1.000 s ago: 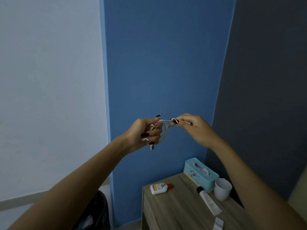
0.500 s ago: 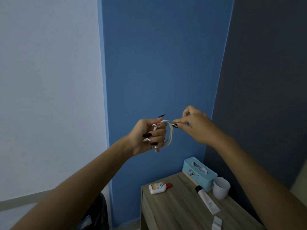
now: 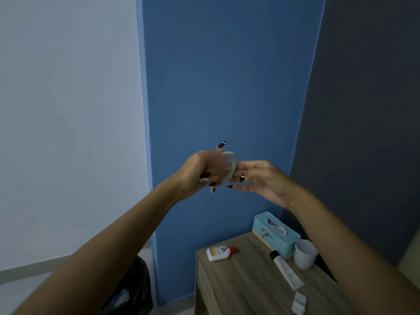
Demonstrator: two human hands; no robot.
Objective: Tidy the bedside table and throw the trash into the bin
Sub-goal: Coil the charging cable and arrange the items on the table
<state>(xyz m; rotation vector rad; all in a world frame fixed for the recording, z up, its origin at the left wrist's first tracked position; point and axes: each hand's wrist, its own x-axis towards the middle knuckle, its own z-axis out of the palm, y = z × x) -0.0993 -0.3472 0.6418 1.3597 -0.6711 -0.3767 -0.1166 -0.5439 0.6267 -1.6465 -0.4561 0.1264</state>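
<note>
Grip: A person's left hand curls round a coiled white cable, raised in front of the blue wall, a plug end hanging below the fingers.
Right hand: The right hand lies half open beside the coil, fingers nearly straight and touching its loops; whether it pinches a strand cannot be told.
Why held so: The coil appears to be wound up in the air, clear of the table, so that it can be set down neat.
Table: The wooden bedside table below bears a small white bottle with a red cap lying on its side, a white tube with a black cap lying flat, and a folded white scrap near the front edge.
Containers: A teal tissue box shows tissue in its slot; the white cup just beside it has contents hidden.
Bin: A black-lined bin stands on the floor left of the table, with something pale inside.
</note>
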